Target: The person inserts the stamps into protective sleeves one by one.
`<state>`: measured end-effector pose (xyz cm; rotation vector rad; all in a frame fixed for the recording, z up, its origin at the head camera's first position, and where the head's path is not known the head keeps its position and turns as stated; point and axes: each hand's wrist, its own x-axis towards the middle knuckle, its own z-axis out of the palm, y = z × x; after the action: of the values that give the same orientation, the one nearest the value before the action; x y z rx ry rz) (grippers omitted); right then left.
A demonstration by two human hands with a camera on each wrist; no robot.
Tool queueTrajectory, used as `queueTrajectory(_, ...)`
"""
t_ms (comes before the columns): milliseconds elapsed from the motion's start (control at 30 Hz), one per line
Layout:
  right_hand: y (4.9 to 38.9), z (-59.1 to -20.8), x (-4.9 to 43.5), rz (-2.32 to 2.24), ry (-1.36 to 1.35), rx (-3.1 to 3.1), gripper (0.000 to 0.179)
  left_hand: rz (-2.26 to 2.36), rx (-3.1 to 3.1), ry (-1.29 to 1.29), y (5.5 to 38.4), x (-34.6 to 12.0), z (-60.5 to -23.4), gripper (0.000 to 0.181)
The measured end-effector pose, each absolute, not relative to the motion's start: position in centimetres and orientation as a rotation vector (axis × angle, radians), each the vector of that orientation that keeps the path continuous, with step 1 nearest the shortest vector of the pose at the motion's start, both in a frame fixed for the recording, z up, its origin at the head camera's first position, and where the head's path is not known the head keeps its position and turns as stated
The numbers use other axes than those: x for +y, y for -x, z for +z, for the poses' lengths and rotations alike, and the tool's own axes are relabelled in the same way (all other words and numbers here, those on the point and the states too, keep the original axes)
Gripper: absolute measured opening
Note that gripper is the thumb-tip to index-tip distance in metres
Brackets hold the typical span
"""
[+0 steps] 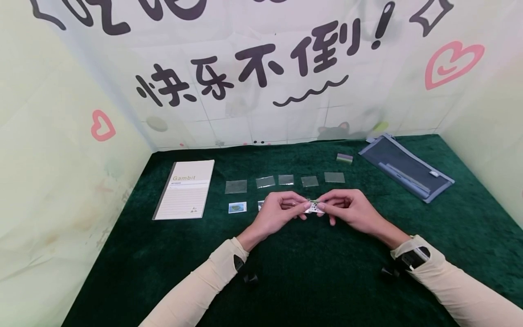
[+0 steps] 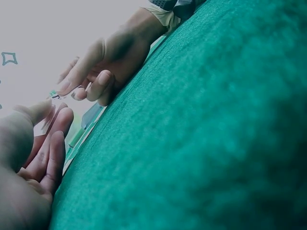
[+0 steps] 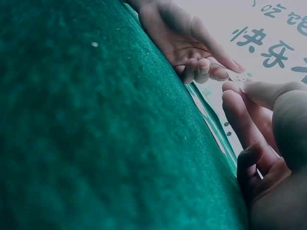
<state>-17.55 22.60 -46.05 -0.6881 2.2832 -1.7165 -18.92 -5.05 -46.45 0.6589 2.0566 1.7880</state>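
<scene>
Two sleeved forearms reach in from the near side, with a broad stretch of green cloth [image 1: 314,277] between them. Past the cuffs, the left hand [image 1: 278,210] and the right hand [image 1: 353,211] meet fingertip to fingertip, each pinching one end of a small patterned card [image 1: 313,208] between thumb and fingers. Its middle shows in the narrow gap between the thumbs; the fingertips cover its ends. Both wrist views show the pinch above the cloth, though the card's print is too small to read.

Left of the hands lies a blue-and-green picture card [image 1: 237,207], well apart from them. Just right of it, the edge of a second card [image 1: 260,205] peeps out, mostly hidden by the left hand.

Beyond these, five clear sleeves [image 1: 236,186] lie in an uneven row, cloth showing between their edges. A notebook [image 1: 184,195] lies to the left, a strip of cloth separating it from the left side. Farther back on the right are a small striped block [image 1: 344,158] and a dark mesh pouch [image 1: 406,168] with slim things inside; the pouch's upper end reaches the cloth's far edge, against the lettered white backdrop [image 1: 245,113].
</scene>
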Motion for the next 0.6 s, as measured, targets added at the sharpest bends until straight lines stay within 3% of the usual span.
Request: queueTrajectory(600,17.55,-45.70,22.62,-1.647,0.659,2.233,0.017,1.773,2.075,-0.677,18.86,-5.09,-46.55,0.019)
